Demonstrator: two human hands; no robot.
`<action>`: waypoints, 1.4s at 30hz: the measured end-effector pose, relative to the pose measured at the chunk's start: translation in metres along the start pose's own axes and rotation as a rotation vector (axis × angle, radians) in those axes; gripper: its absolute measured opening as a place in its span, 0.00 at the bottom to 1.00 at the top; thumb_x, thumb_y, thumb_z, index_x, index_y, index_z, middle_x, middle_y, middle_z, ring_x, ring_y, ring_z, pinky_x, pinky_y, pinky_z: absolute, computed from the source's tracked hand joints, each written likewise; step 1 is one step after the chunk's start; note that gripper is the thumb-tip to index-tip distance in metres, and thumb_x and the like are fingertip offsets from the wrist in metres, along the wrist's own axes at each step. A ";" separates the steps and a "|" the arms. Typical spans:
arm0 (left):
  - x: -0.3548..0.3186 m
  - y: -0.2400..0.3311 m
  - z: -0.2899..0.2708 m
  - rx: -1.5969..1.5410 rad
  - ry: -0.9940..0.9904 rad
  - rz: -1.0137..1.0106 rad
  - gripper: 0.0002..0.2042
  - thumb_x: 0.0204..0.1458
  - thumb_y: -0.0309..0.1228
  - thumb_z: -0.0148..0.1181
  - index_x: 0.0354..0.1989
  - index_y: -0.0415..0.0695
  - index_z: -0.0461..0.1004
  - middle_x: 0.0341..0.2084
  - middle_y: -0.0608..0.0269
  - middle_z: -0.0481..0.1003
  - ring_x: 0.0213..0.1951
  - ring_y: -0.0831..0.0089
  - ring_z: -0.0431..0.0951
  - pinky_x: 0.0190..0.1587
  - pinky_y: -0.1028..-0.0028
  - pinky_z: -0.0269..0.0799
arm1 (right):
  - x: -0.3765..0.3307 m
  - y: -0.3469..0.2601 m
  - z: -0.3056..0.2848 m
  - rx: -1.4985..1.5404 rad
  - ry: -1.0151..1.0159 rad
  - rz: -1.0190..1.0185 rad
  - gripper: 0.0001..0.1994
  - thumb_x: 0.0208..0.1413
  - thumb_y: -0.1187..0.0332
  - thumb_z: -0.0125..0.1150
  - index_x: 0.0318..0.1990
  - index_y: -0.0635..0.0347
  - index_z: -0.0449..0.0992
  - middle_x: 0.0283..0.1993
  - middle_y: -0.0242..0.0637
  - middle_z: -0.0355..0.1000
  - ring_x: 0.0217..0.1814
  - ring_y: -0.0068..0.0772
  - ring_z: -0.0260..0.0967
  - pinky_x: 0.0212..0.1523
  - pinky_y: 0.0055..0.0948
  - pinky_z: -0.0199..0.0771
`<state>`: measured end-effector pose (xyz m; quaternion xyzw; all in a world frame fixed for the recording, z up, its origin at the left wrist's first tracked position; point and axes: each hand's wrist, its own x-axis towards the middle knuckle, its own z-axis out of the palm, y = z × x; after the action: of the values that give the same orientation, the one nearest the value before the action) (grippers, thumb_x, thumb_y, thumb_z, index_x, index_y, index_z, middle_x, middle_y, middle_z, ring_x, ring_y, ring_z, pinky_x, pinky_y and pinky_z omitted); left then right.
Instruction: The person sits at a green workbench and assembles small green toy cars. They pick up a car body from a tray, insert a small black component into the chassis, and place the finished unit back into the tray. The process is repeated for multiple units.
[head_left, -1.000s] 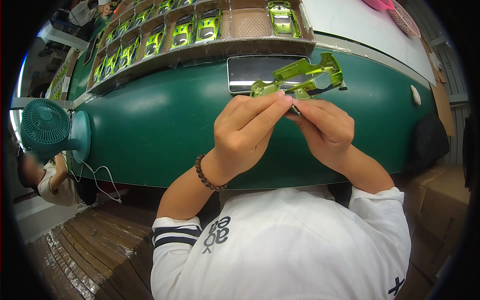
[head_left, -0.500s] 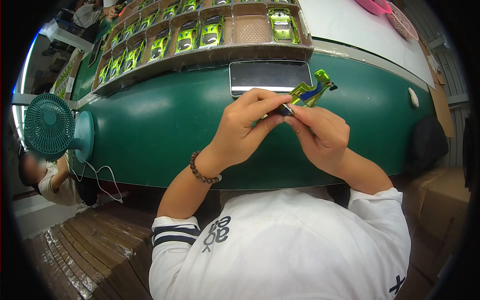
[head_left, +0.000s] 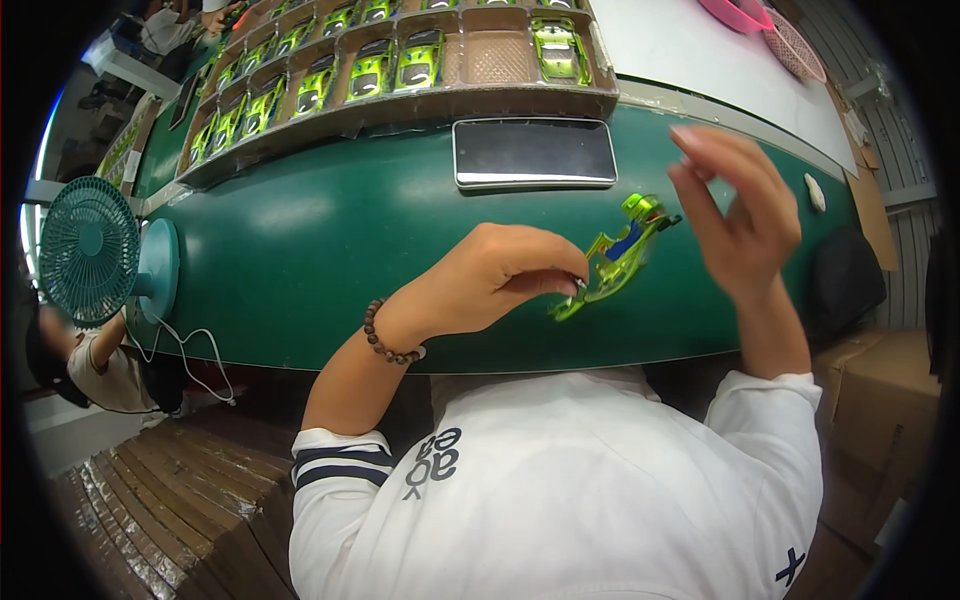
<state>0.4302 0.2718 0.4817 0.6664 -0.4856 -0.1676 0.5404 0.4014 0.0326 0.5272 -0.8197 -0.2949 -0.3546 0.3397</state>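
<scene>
My left hand [head_left: 510, 273] pinches one end of a shiny green toy car body [head_left: 623, 256] with a blue patch inside, holding it tilted above the green tabletop. My right hand [head_left: 740, 205] is raised to the right of the car body, apart from it. Its fingers are spread and a little blurred, and nothing shows between them. Beyond my hands lies a dark-screened phone [head_left: 534, 153] with a pale frame.
A divided cardboard tray [head_left: 400, 108] with several green toy cars [head_left: 419, 60] stands at the back. A teal fan [head_left: 92, 250] is at the left, its white cable hanging nearby. Pink baskets [head_left: 738, 12] sit at the far right. Another person [head_left: 105, 360] is at the left.
My right hand has let go of the car body and moved off to the right, its fingers opening. My left hand has come slightly nearer to me, keeping the car body pinched.
</scene>
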 end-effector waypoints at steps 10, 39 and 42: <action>-0.002 -0.007 0.007 -0.582 -0.115 -0.353 0.09 0.51 0.24 0.60 0.39 0.34 0.71 0.29 0.62 0.74 0.34 0.78 0.76 0.39 0.79 0.72 | 0.003 0.010 0.014 0.639 -0.771 0.278 0.17 0.47 0.62 0.67 0.42 0.62 0.76 0.37 0.38 0.75 0.39 0.33 0.72 0.36 0.28 0.71; 0.001 -0.008 0.037 0.203 0.286 0.107 0.08 0.34 0.14 0.63 0.24 0.39 0.73 0.21 0.59 0.73 0.25 0.67 0.75 0.28 0.76 0.69 | -0.067 -0.032 0.072 -0.377 -0.035 0.055 0.16 0.44 0.50 0.60 0.30 0.52 0.82 0.39 0.17 0.77 0.66 0.53 0.48 0.66 0.55 0.17; 0.003 -0.014 0.037 0.171 0.369 0.162 0.09 0.34 0.18 0.64 0.26 0.41 0.74 0.21 0.62 0.73 0.22 0.68 0.72 0.23 0.73 0.65 | -0.067 -0.032 0.075 -0.439 -0.015 0.075 0.16 0.42 0.52 0.63 0.36 0.49 0.80 0.54 0.25 0.69 0.65 0.51 0.48 0.64 0.64 0.22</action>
<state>0.4100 0.2480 0.4571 0.6881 -0.4430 0.0430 0.5731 0.3681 0.0927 0.4477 -0.8870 -0.1826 -0.3913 0.1636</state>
